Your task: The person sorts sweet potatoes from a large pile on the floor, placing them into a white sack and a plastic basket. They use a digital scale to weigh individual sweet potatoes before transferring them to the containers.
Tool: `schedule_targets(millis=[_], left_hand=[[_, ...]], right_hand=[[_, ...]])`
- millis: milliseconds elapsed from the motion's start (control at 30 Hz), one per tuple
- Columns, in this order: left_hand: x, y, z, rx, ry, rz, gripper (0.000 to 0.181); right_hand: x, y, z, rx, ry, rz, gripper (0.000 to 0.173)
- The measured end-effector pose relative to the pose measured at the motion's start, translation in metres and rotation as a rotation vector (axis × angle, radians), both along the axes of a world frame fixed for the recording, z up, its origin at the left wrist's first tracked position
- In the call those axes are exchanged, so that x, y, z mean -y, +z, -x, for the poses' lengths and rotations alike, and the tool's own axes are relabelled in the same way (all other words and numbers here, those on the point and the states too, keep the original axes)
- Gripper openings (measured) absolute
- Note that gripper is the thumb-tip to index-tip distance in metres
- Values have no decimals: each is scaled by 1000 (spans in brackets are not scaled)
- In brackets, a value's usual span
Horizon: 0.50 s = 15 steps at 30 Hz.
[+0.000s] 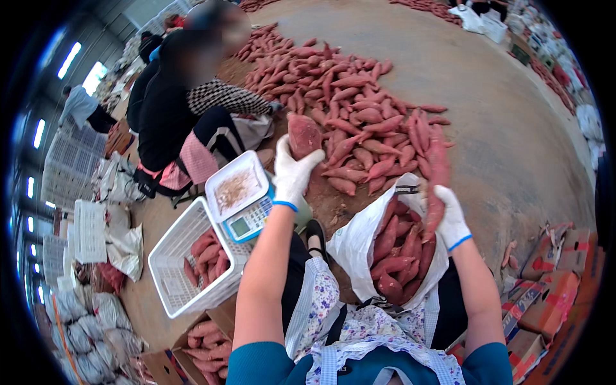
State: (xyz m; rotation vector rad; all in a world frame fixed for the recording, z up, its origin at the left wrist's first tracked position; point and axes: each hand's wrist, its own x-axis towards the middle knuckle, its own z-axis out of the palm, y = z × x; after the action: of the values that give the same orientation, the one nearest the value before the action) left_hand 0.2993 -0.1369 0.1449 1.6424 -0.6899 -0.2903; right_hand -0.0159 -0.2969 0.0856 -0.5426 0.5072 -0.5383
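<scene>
My left hand (294, 169), in a white knit glove, grips a thick red-skinned sweet potato (304, 134) above the edge of the heap. In my right hand (451, 216), gloved the same way, is a long sweet potato (437, 168), held upright at the right rim of a woven white sack (351, 250). Many sweet potatoes (392, 240) fill that open sack between my knees. Beyond both hands spreads a large heap of sweet potatoes (356, 106) on the floor. A digital scale (248, 224) with a white tray (238, 185) stands left of my left forearm.
At left is a white plastic crate (163, 274) holding sweet potatoes, with a cardboard box (185, 361) of more below it. A co-worker (168, 106) in dark clothes sits at upper left. Flattened cartons (548, 298) lie at lower right. Stacked crates (72, 168) and bags line the far left.
</scene>
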Motion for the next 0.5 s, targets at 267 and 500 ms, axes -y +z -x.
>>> schedule_targets(millis=[267, 500], left_hand=[[-143, -28, -123, 671, 340, -979, 69], [-176, -46, -142, 400, 283, -1138, 83]], right_hand=[[66, -16, 74, -159, -431, -43, 55], [72, -15, 89, -98, -541, -96, 64]])
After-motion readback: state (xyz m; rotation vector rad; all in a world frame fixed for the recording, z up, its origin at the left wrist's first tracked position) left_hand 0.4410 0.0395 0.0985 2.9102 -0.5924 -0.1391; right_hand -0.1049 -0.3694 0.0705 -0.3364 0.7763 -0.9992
